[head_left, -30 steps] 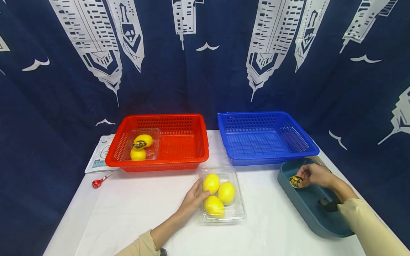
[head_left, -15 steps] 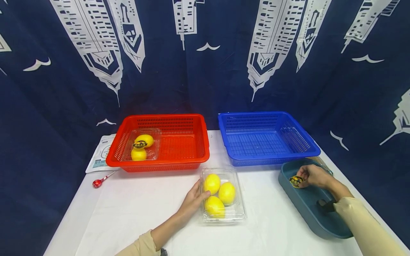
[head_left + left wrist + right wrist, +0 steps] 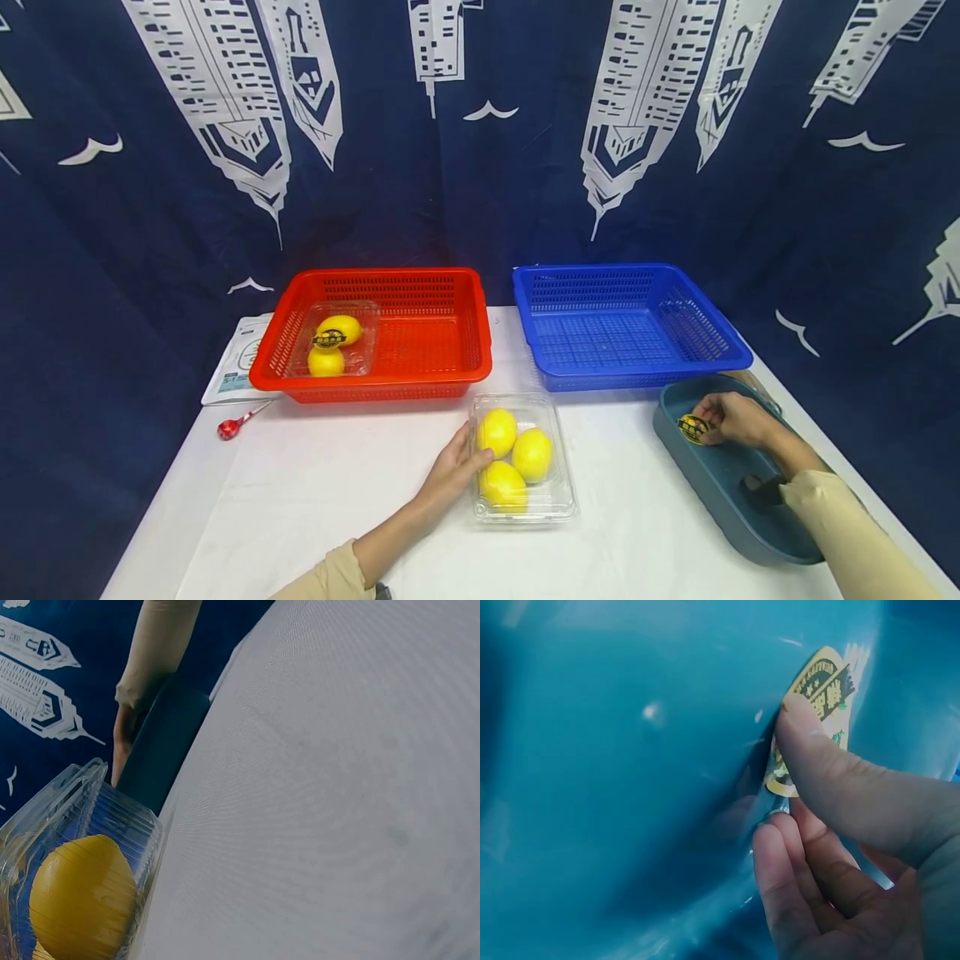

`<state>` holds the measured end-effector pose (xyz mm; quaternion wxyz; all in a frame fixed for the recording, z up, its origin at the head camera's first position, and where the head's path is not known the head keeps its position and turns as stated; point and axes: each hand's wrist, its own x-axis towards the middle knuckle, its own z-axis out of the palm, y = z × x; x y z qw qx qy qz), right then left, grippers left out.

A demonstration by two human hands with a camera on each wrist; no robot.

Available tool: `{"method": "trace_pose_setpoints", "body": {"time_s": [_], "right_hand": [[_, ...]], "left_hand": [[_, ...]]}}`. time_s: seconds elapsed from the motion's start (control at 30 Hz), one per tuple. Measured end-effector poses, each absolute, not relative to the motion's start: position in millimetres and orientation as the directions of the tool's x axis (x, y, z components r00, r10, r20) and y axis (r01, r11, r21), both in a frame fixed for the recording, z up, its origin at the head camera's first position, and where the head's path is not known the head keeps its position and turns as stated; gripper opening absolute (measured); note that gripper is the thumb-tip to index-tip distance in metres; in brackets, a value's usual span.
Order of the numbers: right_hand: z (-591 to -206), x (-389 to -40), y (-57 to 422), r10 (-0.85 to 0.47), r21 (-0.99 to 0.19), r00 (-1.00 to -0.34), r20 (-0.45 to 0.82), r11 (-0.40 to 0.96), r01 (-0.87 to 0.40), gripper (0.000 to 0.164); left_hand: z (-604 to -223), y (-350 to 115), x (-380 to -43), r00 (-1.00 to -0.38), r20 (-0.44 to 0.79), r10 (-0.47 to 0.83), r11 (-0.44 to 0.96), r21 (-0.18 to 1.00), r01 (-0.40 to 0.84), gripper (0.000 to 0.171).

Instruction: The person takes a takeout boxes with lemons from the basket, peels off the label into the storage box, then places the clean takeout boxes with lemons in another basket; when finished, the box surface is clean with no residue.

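Overhead, the right hand [image 3: 738,419] sits inside a smooth, rounded teal tub [image 3: 712,492] at the worktop's right edge, its fingers [image 3: 832,780] pinching an oval gold-and-black sticker [image 3: 692,428]. Only the right wrist view shows the thumb pressing its glossy printed face. The left hand [image 3: 453,471] rests with straight fingers against a clear ribbed plastic clamshell [image 3: 525,500] holding three yellow lemons [image 3: 532,454].
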<state>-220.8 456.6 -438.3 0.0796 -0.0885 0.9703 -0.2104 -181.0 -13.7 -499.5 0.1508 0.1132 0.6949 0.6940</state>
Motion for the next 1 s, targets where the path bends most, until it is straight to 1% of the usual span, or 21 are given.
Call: {"method": "trace_pose_setpoints", "body": {"time_s": [0.2, 0.4, 0.63, 0.77, 0.93, 1.0], "right_hand": [[-439.0, -215.4, 456.8, -0.179, -0.398, -0.975, -0.131, 0.91, -0.113, 0.034], [-436.5, -213.0, 455.8, -0.153, -0.385, -0.978, -0.141, 0.919, -0.088, 0.036], [-433.6, -215.1, 455.2, -0.157, -0.37, -0.978, -0.136, 0.924, -0.097, 0.041], [-431.4, -216.0, 455.8, -0.168, -0.38, -0.977, -0.13, 0.919, -0.107, 0.044], [-421.8, -215.3, 454.0, -0.173, -0.371, -0.982, -0.072, 0.919, -0.134, 0.046], [-416.4, -214.3, 450.8, -0.18, -0.387, -0.983, -0.046, 0.91, -0.149, 0.048]], "left_hand": [[-499.9, -12.7, -179.6, -0.92, -0.047, 0.388, -0.01, 0.998, -0.056, 0.084], [-499.8, -11.8, -178.7, -0.92, -0.045, 0.389, -0.003, 0.999, -0.05, 0.086], [-499.9, -12.0, -180.5, -0.92, -0.025, 0.39, -0.014, 0.999, -0.034, 0.085], [-501.0, -12.7, -181.9, -0.921, -0.024, 0.388, -0.022, 0.999, -0.036, 0.084], [-501.2, -13.5, -182.8, -0.923, -0.032, 0.384, -0.016, 0.999, -0.041, 0.084], [-500.5, -13.7, -182.8, -0.924, -0.033, 0.382, -0.012, 0.999, -0.041, 0.084]]}}
